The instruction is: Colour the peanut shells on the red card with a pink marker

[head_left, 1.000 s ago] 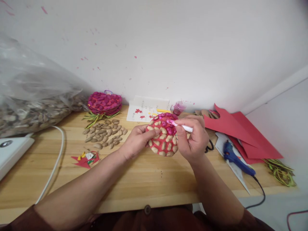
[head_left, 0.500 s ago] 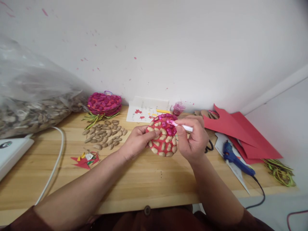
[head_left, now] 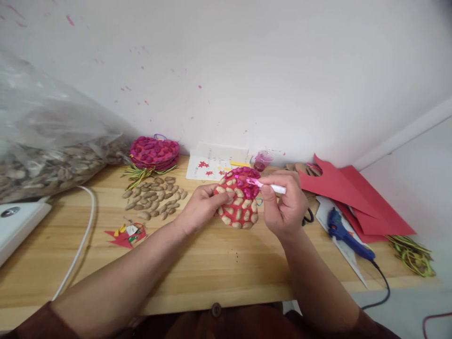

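Observation:
My left hand (head_left: 203, 207) grips the left edge of a round red disc (head_left: 231, 203) covered in peanuts, thumb on its face. Peanuts along the disc's top and upper right are wet magenta; those lower down are plain tan. Between the thumb and fingers of my right hand (head_left: 284, 202) is a white-handled paintbrush (head_left: 277, 188). Its pink-coated tip touches the painted peanuts at the upper right. Behind the disc stands a clear plastic cup (head_left: 263, 160) with magenta liquid in it.
Loose peanuts (head_left: 155, 195) and paper scraps (head_left: 123, 235) lie left, before a stack of magenta peanut discs (head_left: 154, 153) and a large bag of peanuts (head_left: 63, 165). On the right are red paper sheets (head_left: 360, 197) and a blue glue gun (head_left: 348, 238) with its cord.
The brush and my right hand have shifted very slightly right. My left hand keeps its hold on the disc, which has barely moved.

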The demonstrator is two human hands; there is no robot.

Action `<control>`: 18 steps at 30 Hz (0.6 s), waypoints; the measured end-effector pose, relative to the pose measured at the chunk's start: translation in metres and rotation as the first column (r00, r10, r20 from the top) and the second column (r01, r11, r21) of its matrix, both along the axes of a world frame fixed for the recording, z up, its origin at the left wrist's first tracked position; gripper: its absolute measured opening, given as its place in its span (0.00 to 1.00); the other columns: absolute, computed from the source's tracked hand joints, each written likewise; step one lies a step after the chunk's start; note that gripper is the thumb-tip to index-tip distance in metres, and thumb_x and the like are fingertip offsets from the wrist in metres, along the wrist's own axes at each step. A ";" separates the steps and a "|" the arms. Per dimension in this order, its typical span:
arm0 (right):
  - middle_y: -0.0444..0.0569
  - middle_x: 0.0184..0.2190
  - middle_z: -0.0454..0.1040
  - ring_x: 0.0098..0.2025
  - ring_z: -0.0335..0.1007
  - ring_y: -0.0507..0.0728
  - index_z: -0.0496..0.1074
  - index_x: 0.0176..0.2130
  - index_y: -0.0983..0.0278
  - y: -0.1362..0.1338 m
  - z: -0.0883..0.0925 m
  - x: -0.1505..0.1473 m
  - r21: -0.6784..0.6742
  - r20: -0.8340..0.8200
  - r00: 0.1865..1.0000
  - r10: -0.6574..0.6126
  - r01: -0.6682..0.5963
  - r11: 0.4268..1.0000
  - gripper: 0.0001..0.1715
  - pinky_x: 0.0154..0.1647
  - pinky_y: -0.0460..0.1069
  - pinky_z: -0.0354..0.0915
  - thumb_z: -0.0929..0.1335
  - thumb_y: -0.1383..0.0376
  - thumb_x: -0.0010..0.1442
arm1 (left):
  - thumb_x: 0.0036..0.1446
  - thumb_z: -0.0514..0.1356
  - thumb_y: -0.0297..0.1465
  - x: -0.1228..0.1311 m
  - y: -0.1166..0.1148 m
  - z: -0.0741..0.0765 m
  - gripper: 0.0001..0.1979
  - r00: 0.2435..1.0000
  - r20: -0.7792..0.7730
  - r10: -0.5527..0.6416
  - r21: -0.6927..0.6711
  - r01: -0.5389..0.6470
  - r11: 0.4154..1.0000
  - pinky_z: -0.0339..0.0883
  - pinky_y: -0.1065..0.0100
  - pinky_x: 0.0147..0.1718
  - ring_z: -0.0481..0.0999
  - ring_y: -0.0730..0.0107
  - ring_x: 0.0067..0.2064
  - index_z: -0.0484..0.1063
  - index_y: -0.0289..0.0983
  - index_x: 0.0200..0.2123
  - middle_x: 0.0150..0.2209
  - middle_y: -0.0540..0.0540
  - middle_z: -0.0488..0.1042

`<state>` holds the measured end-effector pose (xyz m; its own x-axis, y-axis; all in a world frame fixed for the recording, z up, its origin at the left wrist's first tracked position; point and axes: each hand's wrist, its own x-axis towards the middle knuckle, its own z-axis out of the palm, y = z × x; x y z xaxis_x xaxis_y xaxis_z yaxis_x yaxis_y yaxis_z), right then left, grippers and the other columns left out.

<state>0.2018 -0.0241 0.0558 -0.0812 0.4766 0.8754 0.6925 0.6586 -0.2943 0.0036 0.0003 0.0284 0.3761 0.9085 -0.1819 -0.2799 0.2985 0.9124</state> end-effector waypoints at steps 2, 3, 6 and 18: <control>0.48 0.38 0.80 0.44 0.75 0.59 0.77 0.45 0.59 0.000 0.000 0.001 0.004 -0.010 1.000 0.013 -0.013 1.000 0.08 0.50 0.57 0.72 0.70 0.67 0.67 | 0.43 0.78 0.45 0.000 0.000 0.001 0.21 1.000 -0.013 -0.001 0.015 0.001 1.000 0.73 0.67 0.27 0.79 0.66 0.24 0.80 0.34 0.29 0.26 0.43 0.83; 0.48 0.38 0.80 0.45 0.75 0.59 0.77 0.46 0.59 0.001 0.000 0.001 0.003 -0.011 1.000 0.020 -0.020 1.000 0.08 0.50 0.57 0.72 0.70 0.68 0.67 | 0.43 0.78 0.45 0.000 0.000 0.002 0.21 1.000 -0.023 -0.005 0.024 0.006 1.000 0.72 0.68 0.26 0.78 0.67 0.23 0.79 0.35 0.28 0.25 0.43 0.83; 0.48 0.39 0.80 0.45 0.75 0.59 0.77 0.46 0.58 0.001 0.000 0.001 -0.005 -0.009 1.000 0.027 -0.027 1.000 0.08 0.50 0.57 0.72 0.70 0.68 0.67 | 0.43 0.77 0.46 -0.002 -0.001 0.006 0.21 0.999 -0.052 -0.014 0.053 0.017 0.998 0.71 0.69 0.25 0.76 0.69 0.22 0.77 0.36 0.26 0.24 0.45 0.81; 0.48 0.39 0.80 0.45 0.75 0.59 0.77 0.46 0.58 0.000 -0.001 -0.004 -0.031 -0.101 0.992 0.073 -0.076 0.997 0.07 0.50 0.59 0.71 0.69 0.67 0.68 | 0.53 0.72 0.48 -0.006 -0.002 0.002 0.20 0.982 -0.184 0.043 0.223 -0.001 0.975 0.73 0.67 0.33 0.79 0.65 0.30 0.77 0.36 0.32 0.30 0.44 0.83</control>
<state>0.1979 -0.0242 0.0548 -0.0311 0.5027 0.8639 0.6082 0.6954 -0.3828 -0.0020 -0.0021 0.0299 0.3344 0.9416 -0.0408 -0.1028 0.0794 0.9915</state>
